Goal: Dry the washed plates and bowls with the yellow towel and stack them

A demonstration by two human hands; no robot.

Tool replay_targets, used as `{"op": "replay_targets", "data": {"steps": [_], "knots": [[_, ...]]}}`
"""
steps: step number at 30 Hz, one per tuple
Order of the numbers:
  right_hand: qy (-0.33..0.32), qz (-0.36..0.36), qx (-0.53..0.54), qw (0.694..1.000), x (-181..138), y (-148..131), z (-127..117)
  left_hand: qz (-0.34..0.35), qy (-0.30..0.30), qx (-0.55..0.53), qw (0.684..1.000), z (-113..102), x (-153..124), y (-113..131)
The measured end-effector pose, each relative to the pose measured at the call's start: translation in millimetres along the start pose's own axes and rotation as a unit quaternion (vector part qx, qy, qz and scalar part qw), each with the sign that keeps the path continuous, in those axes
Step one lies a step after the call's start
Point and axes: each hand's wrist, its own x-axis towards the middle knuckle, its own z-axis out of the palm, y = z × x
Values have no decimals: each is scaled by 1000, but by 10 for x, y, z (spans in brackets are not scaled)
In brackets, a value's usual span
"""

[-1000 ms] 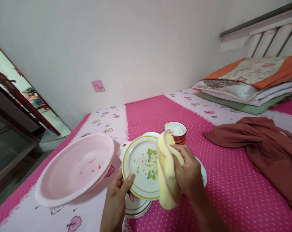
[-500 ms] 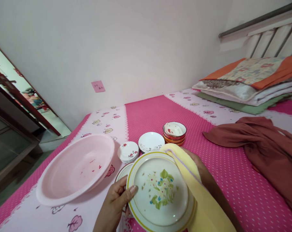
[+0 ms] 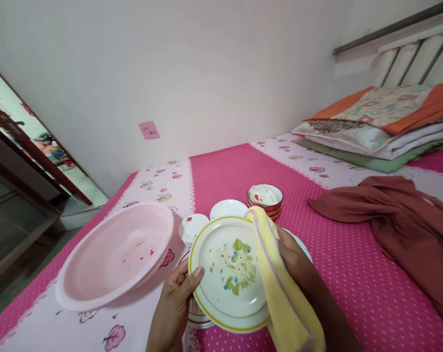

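Note:
A white plate (image 3: 221, 288) with a yellow rim and a flower print is held up, tilted toward me. My left hand (image 3: 177, 298) grips its left edge, thumb on the face. At the right edge my right hand (image 3: 293, 252) is closed on a yellow cloth (image 3: 280, 293) with a purple hem, which lies over the plate's rim and hangs down. Partly hidden beneath are red-rimmed plates (image 3: 199, 319). Behind it stand a stack of small flowered dishes (image 3: 192, 227), a white plate (image 3: 227, 209) and stacked bowls (image 3: 264, 197).
A large pink basin (image 3: 115, 254) rests at the left on the pink patterned bedspread (image 3: 221, 171). To the right lies a crumpled brown garment (image 3: 386, 215). Folded bedding and pillows (image 3: 383, 117) are piled at the back right, by the wall.
The flowered plate has risen slightly and moved a little left. My right hand and the cloth have shifted along its right edge, and another pale plate edge now shows behind that hand.

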Motion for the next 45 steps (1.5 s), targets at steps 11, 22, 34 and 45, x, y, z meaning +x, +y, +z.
{"op": "replay_targets", "data": {"steps": [11,22,34,45], "knots": [[11,40,-17,999,4,155,152,60,114,28,991,3,97,-53],[41,57,2,998,29,375,330,89,174,6,981,15,158,-127],[24,117,19,993,-41,518,579,100,209,-99,968,65,159,-109],[31,109,-41,993,-119,589,659,54,251,9,966,104,38,47]]}}
